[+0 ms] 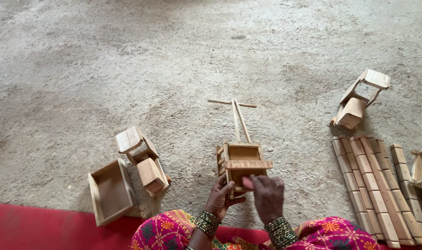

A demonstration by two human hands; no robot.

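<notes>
Both hands close on a small pale wooden toy cart on the rough grey concrete floor (127, 60).

The left hand (220, 198) curls its fingers around the near left corner post of the small pale wooden toy cart (241, 162), clamped on it, wrist bent up from a stack of green bangles. The right hand (268, 196) arches over the near edge, fingertips together and pressed down on the rim, back of the hand upward. The cart sits just beyond the knees, an open box of slats with a loose plank across its top and a long two-stick handle pointing away. To the left lie an open shallow wooden tray (111, 191) and a tipped wooden frame piece (143, 159); a row of notched wooden strips (380, 190) lies to the right.
</notes>
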